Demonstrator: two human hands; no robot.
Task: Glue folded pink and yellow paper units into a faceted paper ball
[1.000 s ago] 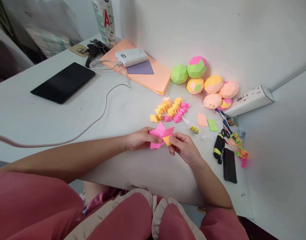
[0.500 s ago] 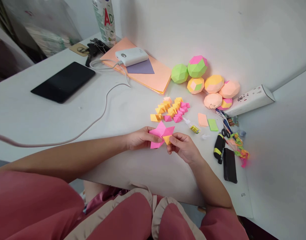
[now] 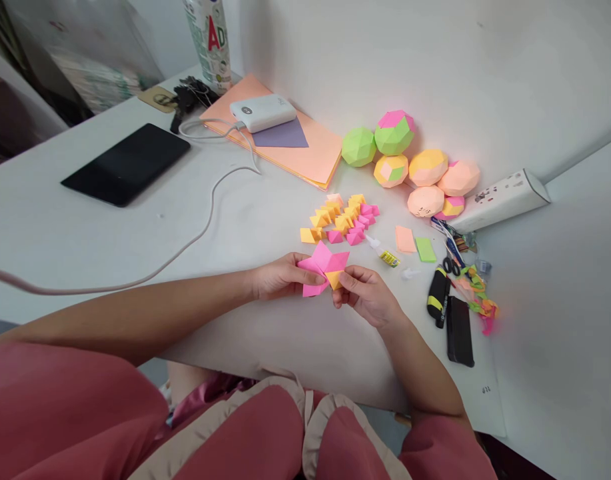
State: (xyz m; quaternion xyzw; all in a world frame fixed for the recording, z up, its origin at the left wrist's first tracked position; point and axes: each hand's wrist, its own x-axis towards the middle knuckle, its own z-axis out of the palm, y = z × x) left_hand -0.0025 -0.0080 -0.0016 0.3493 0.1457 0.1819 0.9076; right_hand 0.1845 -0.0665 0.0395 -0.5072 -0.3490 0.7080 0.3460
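Observation:
Pinched in my left hand (image 3: 282,277) is a star-like piece of folded pink paper (image 3: 322,255) with several pointed flaps. My right hand (image 3: 368,293) grips a folded yellow paper unit (image 3: 334,278), which meets the pink piece at its right side; whether the two are joined I cannot tell. Just beyond my hands lie rows of folded yellow paper units (image 3: 344,222) and pink paper units (image 3: 355,237). A small glue bottle (image 3: 386,257) with a yellow label rests to their right, its nozzle pointing at the units.
Several faceted paper balls (image 3: 428,167) sit against the wall. Peach paper slips (image 3: 405,239) and green paper slips (image 3: 426,250) lie near scissors (image 3: 451,266), a black cutter (image 3: 438,297) and a black case (image 3: 459,331). A tablet (image 3: 128,163), cable (image 3: 212,207) and power bank (image 3: 263,113) are on the left.
The pink piece has shifted very slightly in my fingers. Both hands keep their hold, and everything else on the table stays in place.

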